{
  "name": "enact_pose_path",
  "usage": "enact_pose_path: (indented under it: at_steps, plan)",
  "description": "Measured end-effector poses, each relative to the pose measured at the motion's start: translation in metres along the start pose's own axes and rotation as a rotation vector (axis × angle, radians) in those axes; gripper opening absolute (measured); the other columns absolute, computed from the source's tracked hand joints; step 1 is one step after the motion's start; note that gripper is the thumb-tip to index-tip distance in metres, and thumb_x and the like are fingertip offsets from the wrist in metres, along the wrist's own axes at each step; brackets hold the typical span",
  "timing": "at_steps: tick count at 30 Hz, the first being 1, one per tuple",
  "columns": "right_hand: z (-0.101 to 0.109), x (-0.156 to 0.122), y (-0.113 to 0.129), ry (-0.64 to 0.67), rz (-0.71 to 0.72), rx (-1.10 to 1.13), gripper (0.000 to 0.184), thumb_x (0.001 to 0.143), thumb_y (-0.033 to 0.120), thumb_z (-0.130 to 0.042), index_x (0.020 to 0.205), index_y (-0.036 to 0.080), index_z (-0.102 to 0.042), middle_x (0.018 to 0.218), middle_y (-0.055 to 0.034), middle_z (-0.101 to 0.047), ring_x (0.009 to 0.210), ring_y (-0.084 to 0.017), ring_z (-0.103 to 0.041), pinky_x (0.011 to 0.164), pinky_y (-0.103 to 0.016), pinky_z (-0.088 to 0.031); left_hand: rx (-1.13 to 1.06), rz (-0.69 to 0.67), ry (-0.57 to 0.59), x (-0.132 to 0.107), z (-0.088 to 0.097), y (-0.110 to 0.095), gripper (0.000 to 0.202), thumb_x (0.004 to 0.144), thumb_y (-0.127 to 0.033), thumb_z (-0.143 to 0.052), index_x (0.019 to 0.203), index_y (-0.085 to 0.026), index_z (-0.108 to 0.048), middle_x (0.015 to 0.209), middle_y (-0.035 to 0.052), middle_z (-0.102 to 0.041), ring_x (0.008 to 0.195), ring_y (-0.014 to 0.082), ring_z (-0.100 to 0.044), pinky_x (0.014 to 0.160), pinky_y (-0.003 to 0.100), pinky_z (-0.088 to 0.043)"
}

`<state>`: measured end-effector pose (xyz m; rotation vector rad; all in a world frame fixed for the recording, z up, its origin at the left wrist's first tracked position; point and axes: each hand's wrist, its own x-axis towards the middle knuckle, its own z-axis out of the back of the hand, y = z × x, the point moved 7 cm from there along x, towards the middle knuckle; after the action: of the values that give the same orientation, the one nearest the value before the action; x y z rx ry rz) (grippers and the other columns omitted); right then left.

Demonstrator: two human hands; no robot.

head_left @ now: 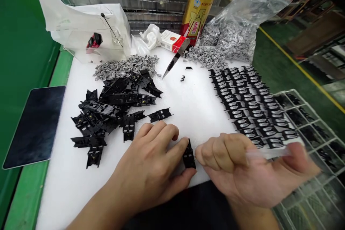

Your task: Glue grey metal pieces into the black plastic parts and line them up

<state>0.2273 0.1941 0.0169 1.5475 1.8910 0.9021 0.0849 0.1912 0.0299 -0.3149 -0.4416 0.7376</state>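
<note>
near the bench's front edge, between both hands, a small black plastic part (189, 156) stands tilted on a white foam sheet (194, 79). the left hand (151, 167) steadies it: its fingers (161, 131) are spread, with the forefinger tip at the part's top and the thumb low against its side, pinching it lightly. the right hand (250, 169) sits just beside the part, its fingers (223, 151) curled together near a clear strip (269, 153), but blur hides whether they grip it. a steady pinch on the part's narrow sides seems best, since it would leave the face open to view. to the left lies a loose heap of black parts (99, 115), and to the right stand neat rows (242, 107). silver metal clips (126, 66) spill across the back, near a plastic bag of clips (229, 32) and a pointed steel blade (175, 59).
</note>
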Motion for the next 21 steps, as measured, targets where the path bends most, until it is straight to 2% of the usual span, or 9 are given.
enact_pose_path:
  at_steps: [21]
  plan:
    - [0.0012, -0.0016, -0.0015, -0.014, 0.031, 0.006, 0.054, 0.082, 0.073, -0.041, 0.06, 0.025, -0.03, 0.047, 0.0043, -0.017, 0.043, -0.016, -0.022, 0.049, -0.04, -0.025, 0.004, -0.005, 0.01, -0.0015, -0.0012, 0.0005, 0.034, 0.098, -0.043, -0.068, 0.12, -0.018, -0.068, 0.105, 0.0095, -0.062, 0.093, 0.0272, -0.055, 0.079, 0.045, -0.038]
